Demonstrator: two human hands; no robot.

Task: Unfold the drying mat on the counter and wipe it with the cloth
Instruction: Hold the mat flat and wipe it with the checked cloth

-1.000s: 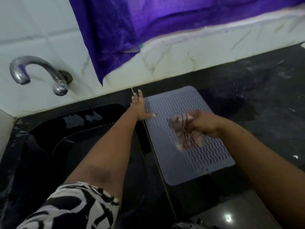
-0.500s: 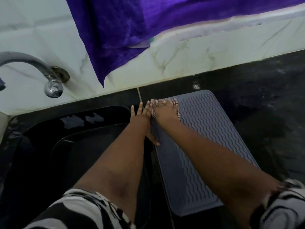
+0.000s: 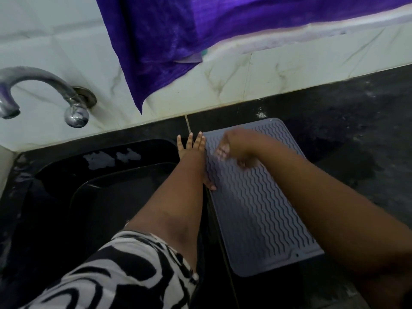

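Thin, floppy, likely grippy mat pinned flat at its edge by outstretched left hand; right hand bunching blurred cloth.

The drying mat is a grey-lilac rectangle with rounded corners and rows of wavy ribs. It lies unfolded and flat on the dark bench, its left long edge along the bench's left edge by the sink and its far short edge close to the tiled back edge. The cloth shows only as a pale, blurred patch on the mat's far-left part; it seems bunched, though motion blur hides its shape.
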